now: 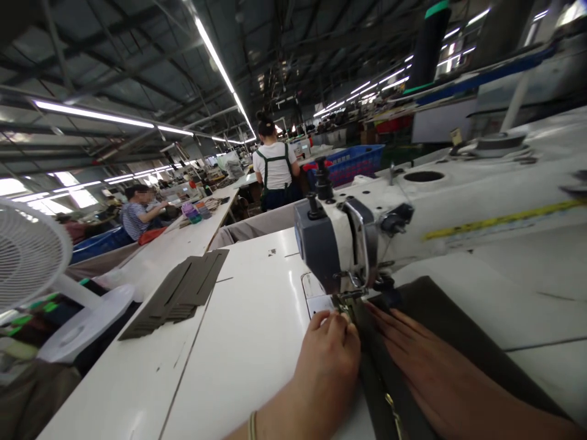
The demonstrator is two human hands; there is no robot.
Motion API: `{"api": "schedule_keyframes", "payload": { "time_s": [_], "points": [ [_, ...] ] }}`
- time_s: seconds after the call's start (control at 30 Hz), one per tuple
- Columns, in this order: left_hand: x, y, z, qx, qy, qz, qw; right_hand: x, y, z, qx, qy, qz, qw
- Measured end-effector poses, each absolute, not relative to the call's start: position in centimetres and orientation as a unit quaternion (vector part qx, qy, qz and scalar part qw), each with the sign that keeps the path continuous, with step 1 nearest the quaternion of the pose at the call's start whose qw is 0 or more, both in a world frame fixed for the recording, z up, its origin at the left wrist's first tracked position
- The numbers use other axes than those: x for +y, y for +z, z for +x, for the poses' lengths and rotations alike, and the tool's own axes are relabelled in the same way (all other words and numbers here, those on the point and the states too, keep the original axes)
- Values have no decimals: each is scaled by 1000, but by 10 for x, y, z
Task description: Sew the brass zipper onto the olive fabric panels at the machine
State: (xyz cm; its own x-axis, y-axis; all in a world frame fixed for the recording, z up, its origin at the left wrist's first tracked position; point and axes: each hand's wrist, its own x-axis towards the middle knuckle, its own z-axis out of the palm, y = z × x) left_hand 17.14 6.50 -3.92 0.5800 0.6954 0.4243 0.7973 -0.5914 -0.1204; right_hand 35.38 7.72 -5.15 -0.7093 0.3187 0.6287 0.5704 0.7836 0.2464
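Observation:
A sewing machine (pixel 328 244) stands over a piece of dark olive fabric (pixel 440 311), whose front part lies under the presser foot (pixel 351 296). My left hand (pixel 332 354) is closed, its fingertips pinched at the fabric's left edge right beside the foot; the fingers partly hide what they grip. Flat on the fabric, to the right of the foot, rests my right hand (pixel 413 348) with its fingers stretched forward. A shiny gold-coloured metal strip (pixel 392 409), like part of a zipper, shows on the fabric between my forearms.
Flat dark fabric pieces (pixel 183 287) lie stacked on the white table (pixel 257 324) at the left. A white fan (pixel 32 256) stands beyond the left edge. Yellow measuring tape (pixel 499 223) runs along the machine. Ahead are a standing person (pixel 275 165), a seated person (pixel 137 214) and a blue crate (pixel 358 162).

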Motion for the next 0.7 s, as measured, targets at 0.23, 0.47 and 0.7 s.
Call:
{"api": "schedule_keyframes", "payload": {
  "time_s": [0.23,0.47,0.7],
  "points": [
    [62,-26,170,-429,-155,-881,123,79,-52,352,-901,-209,-235,300],
    [69,-21,170,-450,-154,-872,115,91,-52,358,-918,-138,-247,279],
    [57,-23,164,-419,-159,-888,102,47,-49,374,-911,-158,-133,356]
  ]
}}
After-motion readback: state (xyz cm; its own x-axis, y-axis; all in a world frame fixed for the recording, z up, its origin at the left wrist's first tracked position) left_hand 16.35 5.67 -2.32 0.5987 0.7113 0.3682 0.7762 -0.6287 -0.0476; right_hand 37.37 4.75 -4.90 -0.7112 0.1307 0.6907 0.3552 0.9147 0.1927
